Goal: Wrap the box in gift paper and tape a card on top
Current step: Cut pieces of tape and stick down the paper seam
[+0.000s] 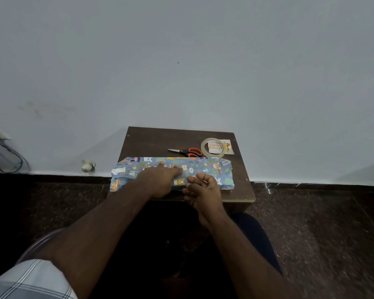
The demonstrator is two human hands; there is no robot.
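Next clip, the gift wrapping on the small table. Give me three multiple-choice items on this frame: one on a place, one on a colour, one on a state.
1. Where does the tape roll lie?
A. on the birthday card
B. on the floor
C. on the gift paper

2. What colour are the handles of the scissors?
A. green
B. orange-red
C. yellow

3. What is the left hand doing?
A. gripping the scissors
B. lifting the tape roll
C. pressing flat on the gift paper

Answers: 1 A, the card's lettering shows through the ring. 2 B, orange-red loops on a black pivot. 3 C, its straight fingers lie on the printed paper, while the right hand is beside it at the near edge.
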